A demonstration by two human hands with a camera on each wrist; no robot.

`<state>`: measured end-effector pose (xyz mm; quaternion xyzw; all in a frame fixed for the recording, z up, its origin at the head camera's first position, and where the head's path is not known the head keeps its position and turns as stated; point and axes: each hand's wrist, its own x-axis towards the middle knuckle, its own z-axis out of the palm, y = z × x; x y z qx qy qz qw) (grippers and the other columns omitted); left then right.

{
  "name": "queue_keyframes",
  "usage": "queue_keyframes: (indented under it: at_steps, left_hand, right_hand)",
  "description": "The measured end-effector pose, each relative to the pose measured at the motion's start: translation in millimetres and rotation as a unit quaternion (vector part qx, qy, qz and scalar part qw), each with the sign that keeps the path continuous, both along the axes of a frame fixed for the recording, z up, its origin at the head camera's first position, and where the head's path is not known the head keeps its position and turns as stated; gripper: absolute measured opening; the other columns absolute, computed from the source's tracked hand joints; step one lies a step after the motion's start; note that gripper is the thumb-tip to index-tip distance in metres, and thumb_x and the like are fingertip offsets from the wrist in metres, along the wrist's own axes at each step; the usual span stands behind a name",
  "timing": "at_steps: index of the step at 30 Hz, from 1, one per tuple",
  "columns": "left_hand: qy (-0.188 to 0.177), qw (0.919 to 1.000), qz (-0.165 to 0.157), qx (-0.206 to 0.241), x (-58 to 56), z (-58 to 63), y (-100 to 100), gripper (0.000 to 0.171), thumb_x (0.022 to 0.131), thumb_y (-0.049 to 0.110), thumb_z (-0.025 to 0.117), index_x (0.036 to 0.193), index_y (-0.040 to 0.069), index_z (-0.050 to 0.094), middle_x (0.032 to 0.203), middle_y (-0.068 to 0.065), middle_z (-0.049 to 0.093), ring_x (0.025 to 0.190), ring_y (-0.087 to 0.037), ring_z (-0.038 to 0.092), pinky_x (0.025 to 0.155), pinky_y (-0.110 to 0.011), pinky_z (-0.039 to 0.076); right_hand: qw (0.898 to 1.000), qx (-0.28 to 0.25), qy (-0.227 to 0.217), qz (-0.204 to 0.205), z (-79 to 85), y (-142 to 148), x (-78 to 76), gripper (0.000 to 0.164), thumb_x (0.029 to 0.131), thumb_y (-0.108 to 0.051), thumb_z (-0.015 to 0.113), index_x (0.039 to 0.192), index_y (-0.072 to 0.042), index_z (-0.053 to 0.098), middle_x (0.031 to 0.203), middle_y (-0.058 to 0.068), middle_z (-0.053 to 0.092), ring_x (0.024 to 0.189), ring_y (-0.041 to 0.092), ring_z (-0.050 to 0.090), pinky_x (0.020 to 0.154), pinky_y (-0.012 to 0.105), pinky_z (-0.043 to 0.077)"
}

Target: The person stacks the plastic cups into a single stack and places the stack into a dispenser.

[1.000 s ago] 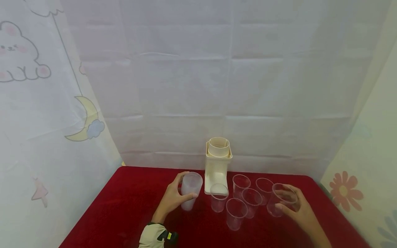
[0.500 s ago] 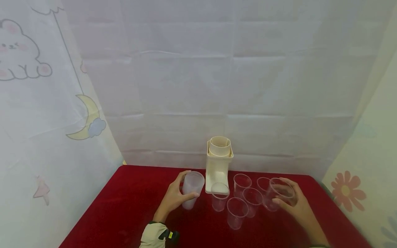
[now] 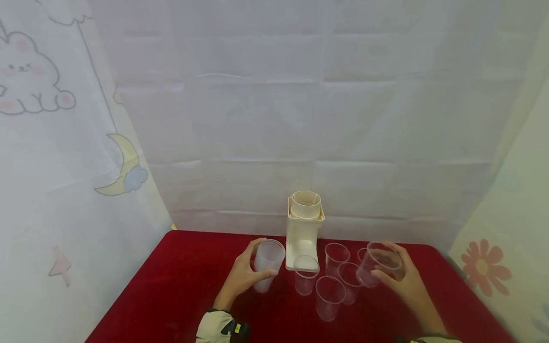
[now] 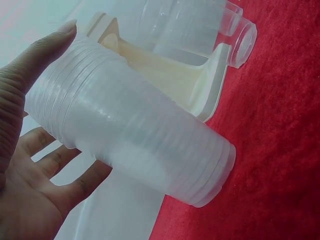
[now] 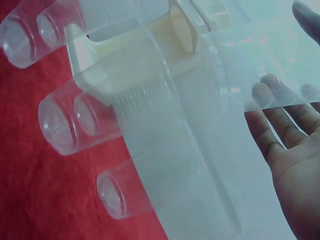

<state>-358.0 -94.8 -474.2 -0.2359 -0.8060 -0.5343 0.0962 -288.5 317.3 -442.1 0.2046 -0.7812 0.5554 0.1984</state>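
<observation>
Left-hand grip is noted curled round a stack of nested clear cups, and the right-hand grip round a single clear cup; in each, thumb and fingers are parted by the cup's width. The single cup is held well to the right of the stack, its long axis tilted, mouth toward the right hand, base angled down and leftward. By the stack's upright lean, a slight rightward tilt is shown. Between the two, standing cups are set on the red desk, before a cream holder. Whether the stack's base touches the desk cannot be told
</observation>
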Motion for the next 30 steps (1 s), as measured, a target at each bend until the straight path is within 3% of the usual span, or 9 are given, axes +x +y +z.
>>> queue_keyframes:
  at_steps: [4, 11, 18, 30]
  left_hand:
    - [0.003, 1.0000, -0.001, -0.003, -0.8, 1.6, 0.2, 0.083, 0.074, 0.037, 0.089, 0.144, 0.031, 0.044, 0.128, -0.004, 0.062, 0.108, -0.022, 0.062, 0.078, -0.037, 0.055]
    - [-0.002, 1.0000, -0.004, 0.000, 0.5, 0.9, 1.1, 0.084, 0.074, 0.036, 0.089, 0.145, 0.024, 0.045, 0.126, -0.004, 0.063, 0.106, -0.022, 0.062, 0.078, -0.037, 0.054]
    - [0.007, 1.0000, -0.006, 0.002, -0.6, -1.6, 2.0, 0.083, 0.073, 0.038, 0.089, 0.143, 0.034, 0.044, 0.127, -0.004, 0.063, 0.108, -0.022, 0.062, 0.080, -0.039, 0.054]
    - [0.000, 1.0000, -0.006, 0.002, 1.1, -1.0, 3.2, 0.082, 0.075, 0.038, 0.088, 0.143, 0.035, 0.043, 0.129, -0.003, 0.062, 0.107, -0.021, 0.062, 0.079, -0.034, 0.053]
  right_hand:
    - [1.000, -0.002, -0.005, -0.008, 4.1, -7.7, -2.2, 0.072, 0.089, 0.012, 0.065, 0.150, -0.005, 0.032, 0.126, -0.011, 0.063, 0.112, 0.000, 0.061, 0.086, 0.016, 0.051]
    - [1.000, -0.009, 0.004, 0.010, 8.1, -16.9, -7.4, 0.073, 0.089, 0.013, 0.064, 0.151, -0.006, 0.031, 0.127, -0.010, 0.062, 0.113, 0.003, 0.061, 0.088, 0.017, 0.050]
    - [0.999, -0.023, 0.012, 0.035, 8.7, -20.4, -9.9, 0.075, 0.088, 0.017, 0.063, 0.151, -0.005, 0.030, 0.129, -0.007, 0.061, 0.114, 0.005, 0.061, 0.088, 0.019, 0.051]
    - [0.998, -0.038, -0.005, 0.046, 14.6, -28.0, -11.4, 0.073, 0.090, 0.014, 0.062, 0.152, -0.008, 0.029, 0.130, -0.008, 0.061, 0.115, 0.007, 0.063, 0.089, 0.019, 0.051]
